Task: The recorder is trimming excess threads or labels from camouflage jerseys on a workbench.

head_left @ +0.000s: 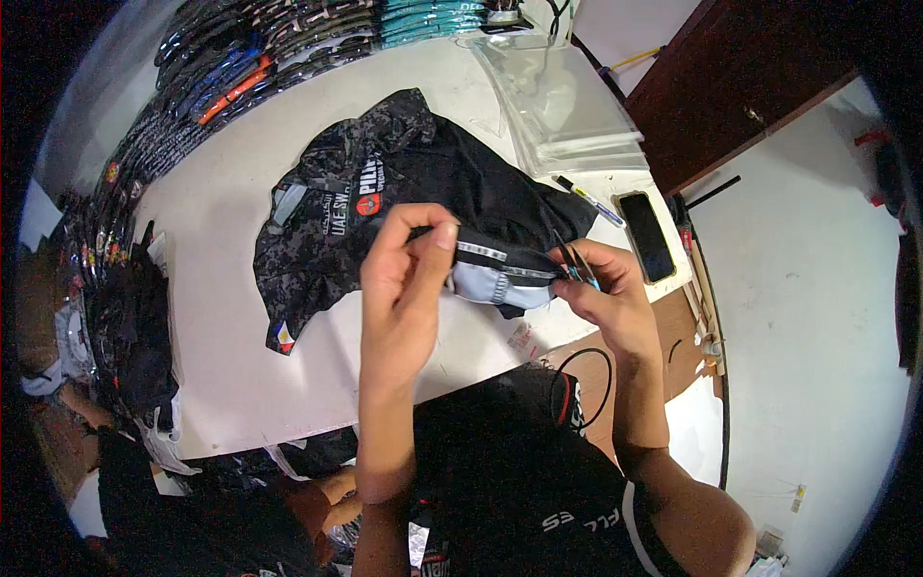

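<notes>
A black and grey camouflage shirt [452, 159] with printed lettering lies spread on the white table [226, 356]. Its near edge is lifted toward me and turned up, so a pale grey inside and a light printed strip show. My left hand [404, 274] pinches this edge between thumb and fingers. At the other end of the raised edge, my right hand [615, 298] is closed around small thread snips [584, 272] with teal on the handles. The snips' dark blades point up and to the left, apart at the tips. Right fingertips also touch the fabric.
Folded garments in clear bags [260, 77] are piled along the back and left edges. Clear plastic sleeves [567, 111] lie at the back right, near a pen [591, 200] and a phone [646, 236]. Another person's arm [332, 495] shows at the lower left.
</notes>
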Motion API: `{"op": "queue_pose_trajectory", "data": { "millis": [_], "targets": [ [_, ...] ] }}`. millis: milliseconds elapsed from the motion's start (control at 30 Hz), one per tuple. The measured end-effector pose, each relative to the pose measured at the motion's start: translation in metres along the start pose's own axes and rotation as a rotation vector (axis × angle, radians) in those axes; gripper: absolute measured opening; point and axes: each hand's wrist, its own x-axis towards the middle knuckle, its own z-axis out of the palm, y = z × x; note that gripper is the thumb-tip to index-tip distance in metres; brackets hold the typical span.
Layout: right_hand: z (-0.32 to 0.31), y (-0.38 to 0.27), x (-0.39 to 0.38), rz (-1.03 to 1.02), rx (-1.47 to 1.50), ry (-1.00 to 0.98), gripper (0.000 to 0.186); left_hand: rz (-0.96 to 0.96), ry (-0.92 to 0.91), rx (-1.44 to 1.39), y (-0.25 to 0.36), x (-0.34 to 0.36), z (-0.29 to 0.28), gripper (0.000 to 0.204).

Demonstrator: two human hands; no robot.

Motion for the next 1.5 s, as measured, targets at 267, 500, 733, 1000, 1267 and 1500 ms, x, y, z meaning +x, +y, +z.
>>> {"op": "queue_pose_trajectory", "data": {
  "millis": [267, 500, 733, 1000, 1267, 1500],
  "targets": [
    [-0.007, 0.003, -0.004, 0.068, 0.189, 0.149, 0.027, -0.028, 0.098, 0.055, -0.004, -0.010, -0.024, 0.008],
    [-0.006, -0.005, -0.002, 0.082, 0.292, 0.115, 0.026, -0.162, -0.078, 0.108, -0.004, -0.016, -0.026, 0.007],
    [-0.006, -0.003, -0.001, 0.030, 0.281, 0.131, 0.023, -0.170, -0.271, 0.124, -0.024, -0.018, -0.029, 0.012],
    [-0.006, -0.002, -0.006, -0.042, 0.149, 0.135, 0.018, -0.335, -0.136, -0.449, -0.020, -0.020, -0.018, 0.023],
    [-0.004, -0.001, -0.005, -0.242, -0.194, 0.185, 0.021, -0.380, -0.223, -0.522, -0.019, -0.020, -0.029, 0.018],
    [-0.003, -0.015, -0.012, -0.580, -0.722, 0.040, 0.040, -0.409, -0.178, -0.745, -0.012, -0.021, -0.033, 0.023]
  ]
}}
